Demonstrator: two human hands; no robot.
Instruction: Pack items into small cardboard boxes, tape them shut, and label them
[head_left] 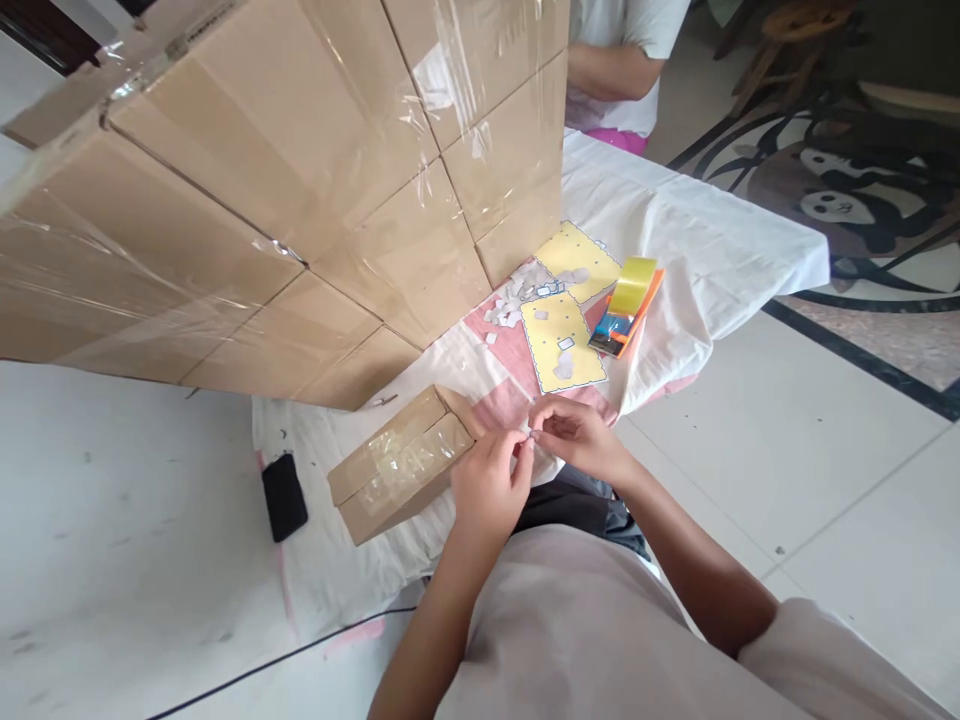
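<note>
In front of my body, my left hand (491,480) and my right hand (576,437) meet with fingertips pinched together. A small pale piece (527,428) shows between them, too small to name. Close beside my left hand lies a taped cardboard box (405,455), tilted in the view. Beyond my right hand are two yellow decorated sheets (541,345) with scalloped edges. A pile of small white scraps (517,295) lies by them, and a few scraps rest on the sheets.
A tall stack of taped cartons (360,200) fills the far left. A tape roll (632,285) sits on an orange packet (649,308) at right. A black phone-like object (285,497) lies at the left edge of the white cloth (675,210). Another person's arm (611,72) shows behind.
</note>
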